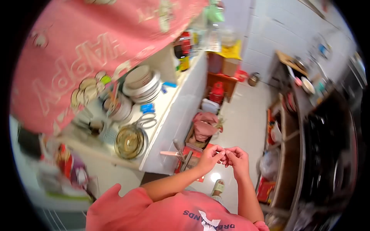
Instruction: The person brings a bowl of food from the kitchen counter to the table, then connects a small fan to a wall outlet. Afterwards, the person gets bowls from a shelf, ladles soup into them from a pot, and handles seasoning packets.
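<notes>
The left hand [209,158] and right hand [237,158] meet at the fingertips above the floor [243,111], so their fine work seems under way, not finished, though I cannot tell whether anything is pinched between them, while scissors [145,120] lie untouched on the left table [168,97].

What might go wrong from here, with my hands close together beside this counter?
Your left hand and right hand are close together; I can't tell whether they pinch something small, but if so, it might drop to the floor. The glass bowl sits near the edge of the counter, so a stray elbow could knock it off. The scissors lie with their handles near that edge too, and might get brushed down.
</notes>
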`<state>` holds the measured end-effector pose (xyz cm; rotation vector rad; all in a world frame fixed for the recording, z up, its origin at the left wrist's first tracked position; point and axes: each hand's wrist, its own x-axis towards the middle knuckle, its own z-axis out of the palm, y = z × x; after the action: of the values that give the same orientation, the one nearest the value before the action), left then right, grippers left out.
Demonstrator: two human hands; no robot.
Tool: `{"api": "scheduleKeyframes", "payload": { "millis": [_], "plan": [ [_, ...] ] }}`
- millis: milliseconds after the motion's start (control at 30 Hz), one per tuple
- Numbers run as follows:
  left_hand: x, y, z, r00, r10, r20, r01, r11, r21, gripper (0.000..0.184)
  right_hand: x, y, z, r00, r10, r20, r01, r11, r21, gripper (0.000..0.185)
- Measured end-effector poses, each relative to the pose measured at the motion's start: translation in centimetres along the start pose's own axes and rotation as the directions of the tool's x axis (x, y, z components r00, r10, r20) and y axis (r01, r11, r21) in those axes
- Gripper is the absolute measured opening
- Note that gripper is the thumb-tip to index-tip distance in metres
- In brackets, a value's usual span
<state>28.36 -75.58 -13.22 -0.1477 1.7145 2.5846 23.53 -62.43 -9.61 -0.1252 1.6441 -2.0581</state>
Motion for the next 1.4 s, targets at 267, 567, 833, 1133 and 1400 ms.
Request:
{"api": "scheduleKeyframes", "payload": {
  "millis": [267, 567, 833, 1133, 1400],
  "plan": [
    [-0.7, 6.0, -1.8, 0.807, 0.197, -0.556, -0.097, 0.974, 0.204, 0.019, 9.3, -1.8, 3.1, 0.839, 0.196, 0.508, -0.127, 0.978, -0.168, 0.013],
    [-6.1, 6.8, -7.3, 0.623, 0.166, -0.765, 0.001, 0.977, 0.212, 0.028, 13.1, 1.1, 13.6, 0.676, 0.331, 0.658, -0.185, 0.941, -0.284, 0.014],
    [-8.1, 5.8, -11.1, 0.557, 0.145, -0.818, 0.014, 0.983, 0.184, 0.011, 15.3, 3.0, 20.3, 0.626, 0.418, 0.658, -0.171, 0.897, -0.407, 0.021],
    [-11.0, 0.4, -12.3, 0.087, 0.051, -0.995, 0.110, 0.992, 0.060, 0.021, 18.5, 7.8, 28.7, 0.284, 0.663, 0.693, -0.090, 0.738, -0.669, 0.030],
    [-8.9, 0.4, -14.1, -0.171, -0.094, -0.981, -0.230, 0.972, -0.053, 0.030, 18.6, 8.9, 30.8, 0.220, 0.659, 0.720, -0.068, 0.746, -0.662, 0.025]
  ]
}}
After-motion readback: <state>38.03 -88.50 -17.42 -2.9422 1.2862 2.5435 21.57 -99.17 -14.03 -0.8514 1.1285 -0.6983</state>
